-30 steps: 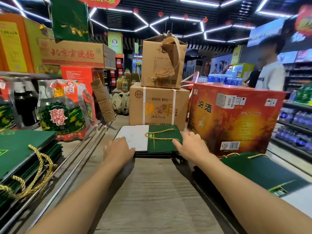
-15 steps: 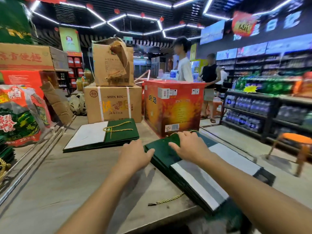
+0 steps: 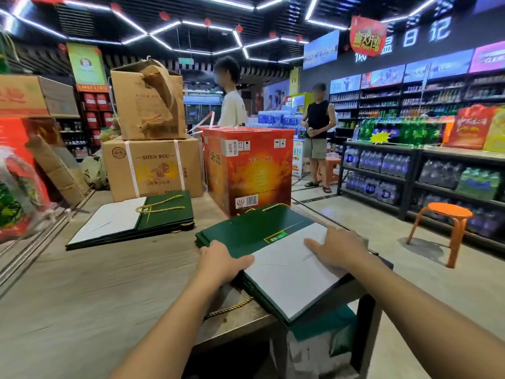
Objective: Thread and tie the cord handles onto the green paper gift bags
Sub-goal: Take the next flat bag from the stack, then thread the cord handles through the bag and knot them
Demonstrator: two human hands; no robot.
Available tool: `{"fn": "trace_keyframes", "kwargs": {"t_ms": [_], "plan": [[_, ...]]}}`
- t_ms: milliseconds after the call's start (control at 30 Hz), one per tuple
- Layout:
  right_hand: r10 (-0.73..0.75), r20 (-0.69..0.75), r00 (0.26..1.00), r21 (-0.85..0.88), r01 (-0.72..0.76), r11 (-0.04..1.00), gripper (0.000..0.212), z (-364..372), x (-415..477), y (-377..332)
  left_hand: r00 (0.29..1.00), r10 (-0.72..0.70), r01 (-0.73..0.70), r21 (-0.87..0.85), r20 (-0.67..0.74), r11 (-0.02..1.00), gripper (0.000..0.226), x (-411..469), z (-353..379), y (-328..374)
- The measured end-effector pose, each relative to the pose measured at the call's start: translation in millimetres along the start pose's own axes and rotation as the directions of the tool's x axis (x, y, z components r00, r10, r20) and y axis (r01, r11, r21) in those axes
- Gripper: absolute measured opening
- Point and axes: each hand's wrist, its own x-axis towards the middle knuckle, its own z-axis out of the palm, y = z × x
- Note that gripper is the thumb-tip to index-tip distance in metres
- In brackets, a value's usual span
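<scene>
A stack of flat green gift bags [image 3: 254, 228] with white bottoms lies at the table's right corner, partly overhanging the edge. My left hand [image 3: 221, 262] grips the stack's left edge, thumb on top. My right hand [image 3: 337, 248] lies flat on the white panel of the top bag, fingers spread. A gold cord [image 3: 229, 307] trails from under the stack onto the table. A second stack of green bags [image 3: 164, 214] with gold cord handles [image 3: 158, 207] on top sits farther back to the left.
The wooden table [image 3: 82, 296] carries brown cartons [image 3: 153, 170] and a red-orange box [image 3: 251, 170] behind the stacks. An orange stool [image 3: 448, 228] stands in the aisle to the right, near drink shelves [image 3: 437, 170]. Two people stand beyond the boxes.
My view and both hands swung right, from the far stack to the near right stack. My left hand has taken hold of its edge and my right hand slid onto the white panel.
</scene>
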Motion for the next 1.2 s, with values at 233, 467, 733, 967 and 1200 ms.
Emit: {"fn": "trace_keyframes", "kwargs": {"t_ms": [233, 467, 733, 967, 1200], "plan": [[0.098, -0.057, 0.994, 0.075, -0.094, 0.993, 0.098, 3.2, 1.4, -2.0, 0.999, -0.037, 0.027, -0.225, -0.04, 0.974, 0.032, -2.2, -4.3, -2.3], [0.146, -0.141, 0.979, 0.284, -0.101, 0.954, 0.089, 4.0, -3.0, 0.0, 0.993, -0.113, 0.083, -0.548, -0.022, 0.832, 0.026, 6.2, -10.5, -8.1], [0.108, -0.197, 0.975, 0.633, 0.042, 0.773, 0.076, -19.1, -17.0, -19.2, 0.987, -0.085, -0.036, -0.714, -0.133, 0.699, 0.045, 18.3, -48.4, 1.0], [0.029, -0.286, 0.958, 0.822, 0.23, 0.521, 0.089, -34.0, -23.3, -53.7, 0.924, -0.051, -0.26, -0.718, -0.38, 0.645, 0.062, 16.2, -93.1, -10.1], [-0.017, -0.37, 0.929, 0.868, 0.352, 0.349, 0.064, -46.4, -40.0, -95.8, 0.832, -0.005, -0.405, -0.615, -0.554, 0.676, 0.047, 1.5, -142.0, -18.2]]}}
